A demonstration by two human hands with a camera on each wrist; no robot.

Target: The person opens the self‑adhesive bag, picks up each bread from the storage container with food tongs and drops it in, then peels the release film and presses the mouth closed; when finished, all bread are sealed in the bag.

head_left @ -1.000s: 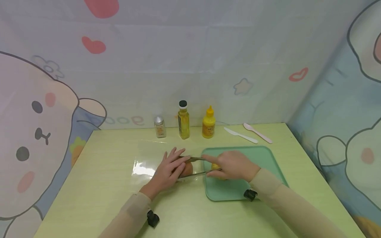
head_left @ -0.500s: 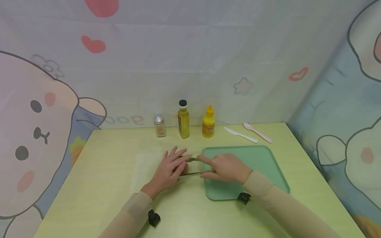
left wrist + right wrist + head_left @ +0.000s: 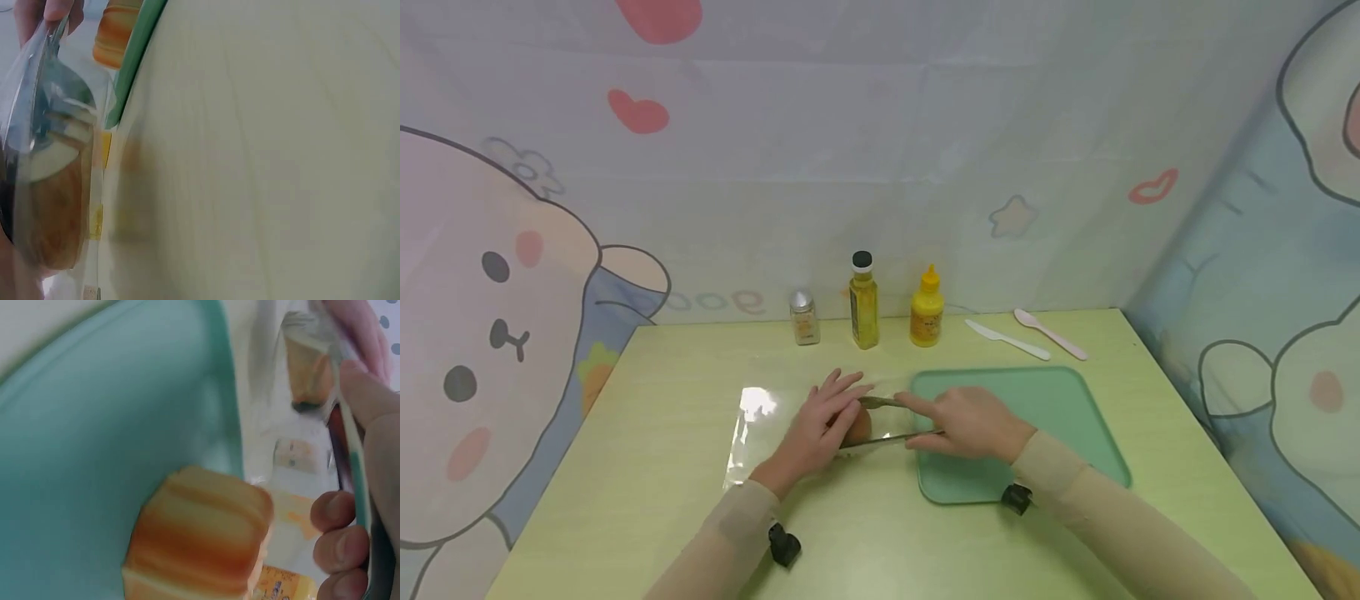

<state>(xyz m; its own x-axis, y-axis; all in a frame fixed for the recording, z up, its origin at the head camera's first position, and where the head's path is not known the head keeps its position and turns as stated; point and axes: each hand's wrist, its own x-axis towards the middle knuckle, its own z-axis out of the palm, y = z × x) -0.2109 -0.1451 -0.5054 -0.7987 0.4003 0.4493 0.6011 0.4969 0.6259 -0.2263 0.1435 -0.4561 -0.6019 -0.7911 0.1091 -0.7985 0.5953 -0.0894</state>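
Observation:
My right hand [image 3: 973, 423] grips metal tongs [image 3: 883, 402] whose two arms spread leftward past the tray's edge. Fork-like tines [image 3: 72, 122] show at a tong end in the left wrist view. Between the tong arms sits a brown, rounded bread-like piece [image 3: 857, 427], seen through clear plastic film [image 3: 756, 412]. My left hand [image 3: 808, 433] lies against the left side of that piece, fingers extended and spread; its palm side is hidden. A golden toast-like block [image 3: 200, 534] rests on the green tray [image 3: 1022, 379], below my right hand, which covers it in the head view.
Along the back stand a shaker [image 3: 804, 318], an oil bottle [image 3: 863, 304] and a yellow squeeze bottle [image 3: 927, 308]. A white plastic knife [image 3: 1007, 340] and a pink spoon [image 3: 1051, 335] lie behind the tray. A patterned cloth hangs at the table's back edge.
My right hand and the tongs have moved left. The left hand has shifted slightly left, with the film and brown piece. The yellow block under my right hand is now covered in the head view.

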